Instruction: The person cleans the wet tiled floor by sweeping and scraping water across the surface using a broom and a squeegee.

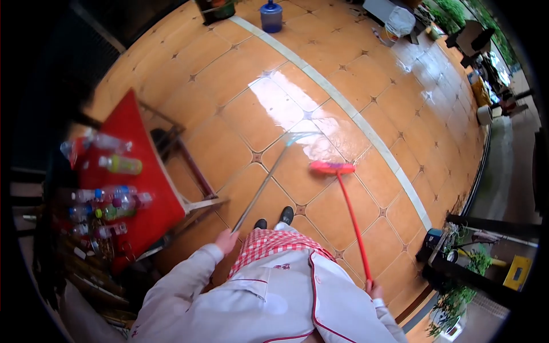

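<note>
My left hand (226,242) is closed around the grey metal pole of a floor tool (257,195). Its pale teal head (299,137) is smeared by motion, so I cannot tell whether it is a mop or a squeegee. In my right hand (374,289) is the upper end of the red handle of a broom (353,220). The broom's pink-red head (333,167) rests on the tiled floor, just nearer to me than the teal head. A wet, shiny patch (284,103) spreads beyond both heads.
On my left stands a red-topped table (150,188) with several plastic bottles (121,165). A blue water jug (271,16) stands at the far side, near a pale strip (331,90) crossing the floor. Plants (466,286) and dark bars are at the right edge.
</note>
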A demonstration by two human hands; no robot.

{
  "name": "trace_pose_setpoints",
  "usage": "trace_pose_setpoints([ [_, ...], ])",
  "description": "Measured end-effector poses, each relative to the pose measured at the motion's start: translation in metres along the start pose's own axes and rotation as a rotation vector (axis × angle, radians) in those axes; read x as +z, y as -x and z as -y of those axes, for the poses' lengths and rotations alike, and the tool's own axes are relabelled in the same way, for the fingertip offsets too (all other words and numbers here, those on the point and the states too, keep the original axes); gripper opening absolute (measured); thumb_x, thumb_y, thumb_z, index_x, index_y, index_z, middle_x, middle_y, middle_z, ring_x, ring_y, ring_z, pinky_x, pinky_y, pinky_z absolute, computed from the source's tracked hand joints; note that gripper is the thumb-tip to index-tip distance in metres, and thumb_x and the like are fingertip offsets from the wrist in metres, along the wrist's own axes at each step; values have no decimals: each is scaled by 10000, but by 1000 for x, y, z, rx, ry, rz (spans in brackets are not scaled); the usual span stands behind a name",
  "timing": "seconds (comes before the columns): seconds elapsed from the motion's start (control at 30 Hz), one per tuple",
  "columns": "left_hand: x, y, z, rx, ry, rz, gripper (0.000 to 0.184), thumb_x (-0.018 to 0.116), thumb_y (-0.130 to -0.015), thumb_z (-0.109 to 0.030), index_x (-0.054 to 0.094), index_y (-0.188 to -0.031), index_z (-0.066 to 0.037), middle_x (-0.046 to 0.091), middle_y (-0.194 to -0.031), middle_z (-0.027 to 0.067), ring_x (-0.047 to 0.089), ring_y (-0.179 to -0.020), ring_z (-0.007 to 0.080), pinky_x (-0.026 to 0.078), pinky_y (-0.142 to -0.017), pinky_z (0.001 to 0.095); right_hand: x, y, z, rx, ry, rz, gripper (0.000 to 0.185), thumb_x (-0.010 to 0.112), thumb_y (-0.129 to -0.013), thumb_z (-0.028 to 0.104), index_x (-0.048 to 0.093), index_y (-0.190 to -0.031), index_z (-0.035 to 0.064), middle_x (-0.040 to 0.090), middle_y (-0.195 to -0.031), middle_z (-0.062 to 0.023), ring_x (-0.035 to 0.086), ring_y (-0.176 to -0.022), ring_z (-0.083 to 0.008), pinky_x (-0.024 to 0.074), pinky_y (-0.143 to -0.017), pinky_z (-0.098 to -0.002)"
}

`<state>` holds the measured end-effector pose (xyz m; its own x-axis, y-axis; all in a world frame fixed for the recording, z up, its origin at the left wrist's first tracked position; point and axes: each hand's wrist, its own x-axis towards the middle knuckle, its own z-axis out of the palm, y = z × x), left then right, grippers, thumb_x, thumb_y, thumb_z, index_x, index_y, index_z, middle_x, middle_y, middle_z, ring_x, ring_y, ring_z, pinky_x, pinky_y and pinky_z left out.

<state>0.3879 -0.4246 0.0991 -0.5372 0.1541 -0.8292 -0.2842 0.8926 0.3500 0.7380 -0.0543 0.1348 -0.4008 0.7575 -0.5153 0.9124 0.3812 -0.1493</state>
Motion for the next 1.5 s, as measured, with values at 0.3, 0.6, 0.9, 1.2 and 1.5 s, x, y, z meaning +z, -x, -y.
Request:
trace_pose_setpoints([
  [0.3,-13,-12,41,-79,-472,-107,369,428,-730,-349,502,-814,3,507,-853,212,483,-802,347,384,-701,383,176,-3,-49,109,-385,258,300,474,-692,295,550,-708,5,530,-560,-133,522,-515,-217,404,-484,-319],
  [0.6,-6,-165,-105,86,-549,-91,366,414,-740,-352,528,-845,-21,519,-835,203,501,-786,328,395,-661,379,59,-176,171,311,-979,311,302,385,-774,312,453,-709,25,364,-385,-49,342,-277,-154,260,-267,-281],
  [0.9,-136,-73,4,60,-458,-244,420,414,-727,-399,507,-817,1,507,-819,224,477,-789,355,377,-695,380,31,-60,190,299,-887,467,244,417,-762,233,477,-916,54,372,-442,-18,380,-324,-124,305,-280,-247],
  [1.2,-227,-105,65,-191,-503,-229,401,440,-716,-359,517,-856,9,505,-861,215,481,-825,333,386,-721,364,132,-55,281,-31,-346,596,347,497,-686,286,529,-863,-11,546,-735,-193,538,-681,-280,413,-622,-336],
  [1.5,-284,-256,-10,-118,-385,-331,386,471,-699,-355,503,-839,4,505,-831,221,471,-797,361,388,-686,377,175,-155,484,309,-994,466,229,418,-756,263,411,-713,38,368,-418,-46,353,-267,-164,255,-254,-277],
])
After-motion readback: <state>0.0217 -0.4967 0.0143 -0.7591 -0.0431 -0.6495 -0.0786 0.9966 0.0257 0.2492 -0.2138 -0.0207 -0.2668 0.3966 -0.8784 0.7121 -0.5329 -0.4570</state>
